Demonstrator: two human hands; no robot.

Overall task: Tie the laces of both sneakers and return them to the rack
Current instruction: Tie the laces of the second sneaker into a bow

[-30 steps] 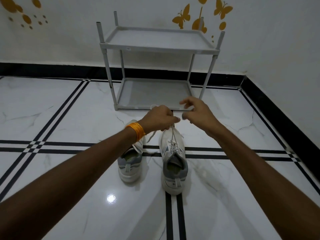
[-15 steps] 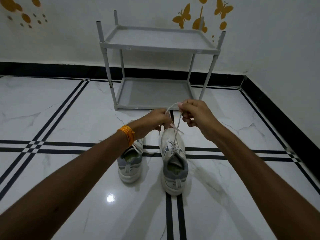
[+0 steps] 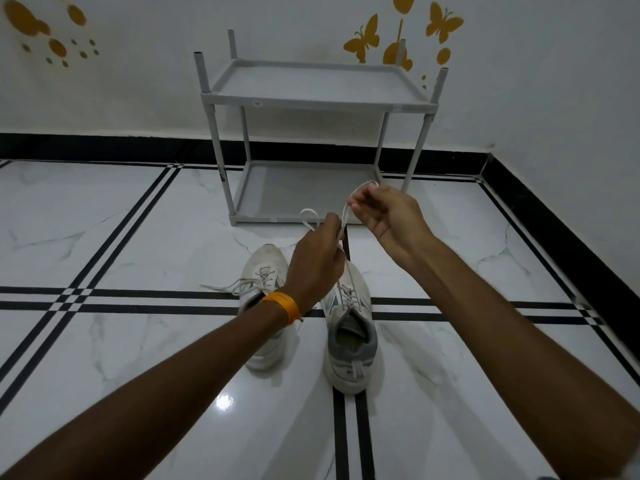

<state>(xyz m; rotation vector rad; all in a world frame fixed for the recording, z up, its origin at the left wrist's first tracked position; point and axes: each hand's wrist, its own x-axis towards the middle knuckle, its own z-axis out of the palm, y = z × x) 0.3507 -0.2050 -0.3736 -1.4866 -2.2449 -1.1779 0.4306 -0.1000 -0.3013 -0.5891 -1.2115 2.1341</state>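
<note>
Your left hand (image 3: 317,261) is closed into a loose fist, an orange thread band (image 3: 282,306) around its wrist, and its fingers (image 3: 330,225) pinch a white lace loop (image 3: 309,216) that pokes up just beyond the knuckles. Below and to the left of those fingers sits the left sneaker (image 3: 265,282), toe pointing away from you towards the rack, its laces (image 3: 239,284) loose and trailing out onto the floor (image 3: 138,244) on its left side; your wrist covers much of its opening.

Directly beneath the gap between your two hands stands the right sneaker (image 3: 349,337), just beside its partner, white with a grey heel collar. Its lace (image 3: 341,271) rises from the eyelets up into your left fingers.

Your right hand (image 3: 389,221) is held a little higher and further forward, palm turned partly towards you. Its thumb and fingertips (image 3: 353,204) are pressed together on a second lace loop (image 3: 360,188), which arcs over the top of them, while the remaining fingers curl half shut.

Beyond both sets of fingers, against the wall, is the grey two-shelf rack (image 3: 315,98), with both shelves bare. Yellow butterfly stickers (image 3: 362,38) mark the wall above your right fingers.
</note>
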